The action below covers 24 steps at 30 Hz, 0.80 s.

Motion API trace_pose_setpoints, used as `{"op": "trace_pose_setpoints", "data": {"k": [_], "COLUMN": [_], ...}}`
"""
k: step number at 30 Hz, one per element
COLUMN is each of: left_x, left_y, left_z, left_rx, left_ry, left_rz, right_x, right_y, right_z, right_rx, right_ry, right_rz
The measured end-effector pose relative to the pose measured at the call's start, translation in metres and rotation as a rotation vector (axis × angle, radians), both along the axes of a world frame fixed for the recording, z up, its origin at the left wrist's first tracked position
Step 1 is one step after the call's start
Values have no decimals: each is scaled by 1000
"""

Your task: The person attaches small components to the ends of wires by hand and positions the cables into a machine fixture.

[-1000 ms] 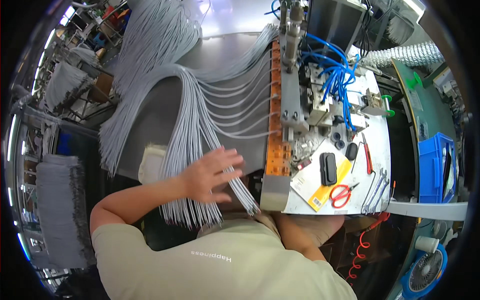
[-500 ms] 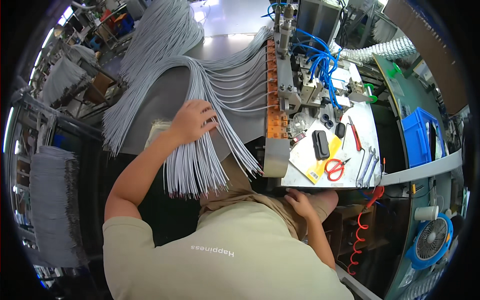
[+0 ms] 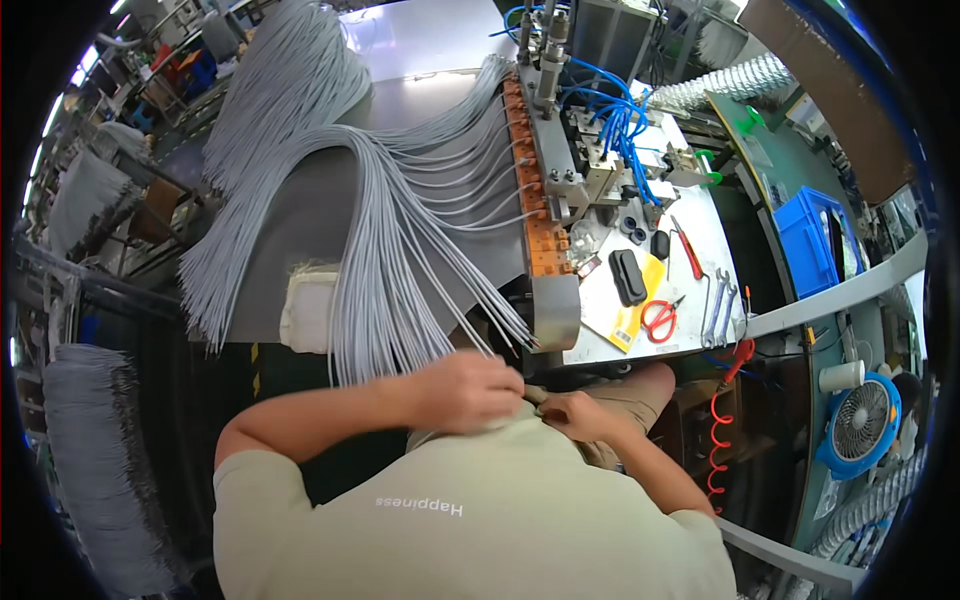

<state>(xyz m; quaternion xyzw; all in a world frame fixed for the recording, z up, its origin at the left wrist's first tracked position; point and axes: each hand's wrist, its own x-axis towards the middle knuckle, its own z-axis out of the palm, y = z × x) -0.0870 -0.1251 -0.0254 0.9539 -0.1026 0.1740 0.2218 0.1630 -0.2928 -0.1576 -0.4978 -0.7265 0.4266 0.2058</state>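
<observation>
Over my lap, my left hand (image 3: 468, 392) is curled, its fingers blurred by motion; whatever may be in them is hidden. Just right of it, at the shirt's hem, my right hand (image 3: 578, 413) has bent fingers against tan cloth (image 3: 535, 394), and I cannot make out what they pinch. Beyond my left forearm hangs a bundle of grey cables (image 3: 385, 270) over the table's near edge, some ends hidden behind that arm. Several single cables run from the bundle into an orange block row (image 3: 530, 185) along the metal machine.
On the white bench (image 3: 705, 290) at right lie red-handled scissors (image 3: 659, 318), wrenches (image 3: 722, 312), a black case (image 3: 628, 278) and a yellow packet (image 3: 625, 332). A white pad (image 3: 310, 308) rests left of the bundle. Farther right are a blue bin (image 3: 806, 245) and fan (image 3: 860, 422).
My left hand has left the cable bundle and come back to my lap. My right hand has moved left and nearer, beside it. The whole view has shifted slightly.
</observation>
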Motion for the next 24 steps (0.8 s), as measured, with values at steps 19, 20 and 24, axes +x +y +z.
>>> {"op": "trace_pose_setpoints", "data": {"k": [19, 20, 24], "left_x": [-19, -16, -8], "left_y": [-73, -77, -88], "left_z": [-124, -126, -110], "left_rx": [-356, -257, -269], "left_ry": [521, 499, 421], "left_rz": [421, 430, 555], "right_x": [-15, -12, -3], "right_y": [-40, -42, -61], "right_z": [-29, -32, -42], "right_rx": [321, 323, 179], "right_ry": [-122, -118, 160], "right_rz": [-277, -269, -358]}}
